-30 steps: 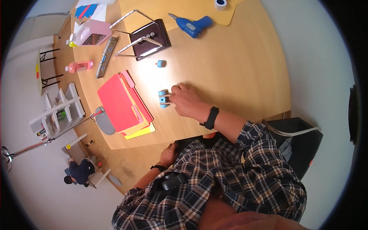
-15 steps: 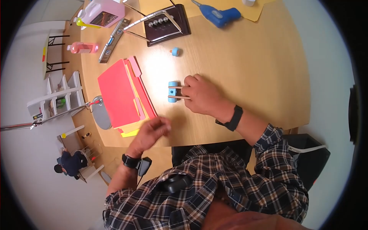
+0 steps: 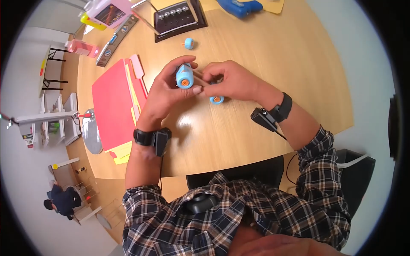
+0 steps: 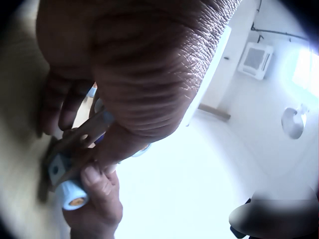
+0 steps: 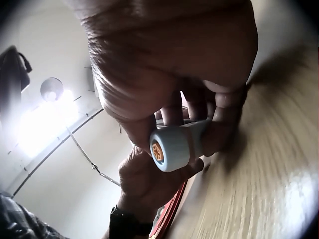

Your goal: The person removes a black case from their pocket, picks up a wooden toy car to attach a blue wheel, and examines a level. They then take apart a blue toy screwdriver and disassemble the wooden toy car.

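Blue wheels [image 3: 217, 100] with orange hubs cap both ends of the toy [image 3: 184, 73], held between two hands above the table [image 3: 277, 77]. The left grip [image 3: 163, 94] curls its thumb and fingers round one wheel end; the right grip [image 3: 230, 79] pinches the wooden strips [image 3: 200, 81] near the other end. Whether the lower wheel brushes the table, I can't quite tell. It looks like a fitting or steadying step, with the strips between the wheel pairs as its focus. The next move seems to call for one grip bracing its end while the other lines up the wood. A loose wheel [image 3: 189, 43] with an orange peg lies beyond, near the cradle [image 3: 178, 33].

As for writing, the jug [image 3: 110, 13] has a dark label with lettering too small to read. The hubs show ridges, but no legible brand.
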A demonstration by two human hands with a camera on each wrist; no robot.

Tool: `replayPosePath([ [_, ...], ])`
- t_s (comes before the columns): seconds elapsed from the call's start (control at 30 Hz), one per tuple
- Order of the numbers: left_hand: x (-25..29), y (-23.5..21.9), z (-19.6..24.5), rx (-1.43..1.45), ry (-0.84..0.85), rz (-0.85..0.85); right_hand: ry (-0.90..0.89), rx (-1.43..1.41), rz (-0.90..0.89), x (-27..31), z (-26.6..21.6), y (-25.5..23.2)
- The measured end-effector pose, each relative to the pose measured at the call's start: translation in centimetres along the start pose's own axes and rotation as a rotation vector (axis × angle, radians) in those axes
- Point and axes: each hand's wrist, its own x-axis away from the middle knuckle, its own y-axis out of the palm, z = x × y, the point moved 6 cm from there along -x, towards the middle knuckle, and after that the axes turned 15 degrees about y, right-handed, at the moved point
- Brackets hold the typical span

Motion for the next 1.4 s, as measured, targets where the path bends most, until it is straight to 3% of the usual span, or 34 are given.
replayPosePath([
  [0.03, -0.3, -0.4, -0.6, -0.001, 0.027, 0.004, -0.015, 0.022, 0.004, 0.3, -0.6, -0.3],
  [0.1, -0.4, -1.5, -1.7, 0.165, 0.031, 0.018, 0.144, -0.095, -0.008, 0.6, -1.1, -0.4],
  [0.17, -0.8, -1.1, -0.6, 0.242, 0.031, 0.077, 0.055, -0.063, 0.019, -0.2, -1.6, -1.5],
  [0.23, -0.8, -1.5, -0.8, 0.317, 0.017, 0.200, 0.064, -0.116, 0.247, -0.6, -2.0, -3.8],
  [0.3, -0.7, -1.1, -1.0, 0.380, 0.075, 0.238, 0.060, -0.043, 0.286, -1.6, -2.4, -5.3],
  [0.37, -0.2, -1.3, -1.9, 0.487, 0.080, 0.313, -0.079, 0.172, 0.558, -1.8, -3.8, -5.9],
  [0.5, -0.1, -0.7, -0.7, 0.494, 0.124, 0.336, -0.186, 0.341, 0.635, -2.7, -5.2, -5.8],
  [0.67, -1.2, -0.2, -1.0, 0.488, 0.083, 0.349, -0.153, 0.502, 0.544, -3.2, -5.8, -5.7],
  [0.83, -1.3, -0.8, -1.2, 0.536, 0.115, 0.318, -0.083, 0.306, 0.454, -3.8, -5.0, -4.5],
  [0.97, -0.2, -2.1, -1.1, 0.849, 0.129, 0.338, -0.071, 0.209, 0.431, -3.9, -4.5, -4.0],
  [1.0, 0.1, -2.1, -0.9, 0.816, 0.125, 0.414, -0.089, 0.206, 0.400, -4.0, -4.4, -3.8],
  [1.3, 0.2, -2.5, -0.8, 0.648, -0.017, 0.415, -0.158, 0.073, 0.210, -3.9, -4.2, -2.0],
  [1.37, 0.0, -2.1, -0.4, 0.615, -0.022, 0.233, -0.157, 0.011, 0.186, -3.5, -4.5, -2.0],
  [1.4, 0.0, -2.0, -0.7, 0.615, -0.023, 0.232, -0.157, -0.050, 0.155, -3.3, -4.5, -2.0],
])
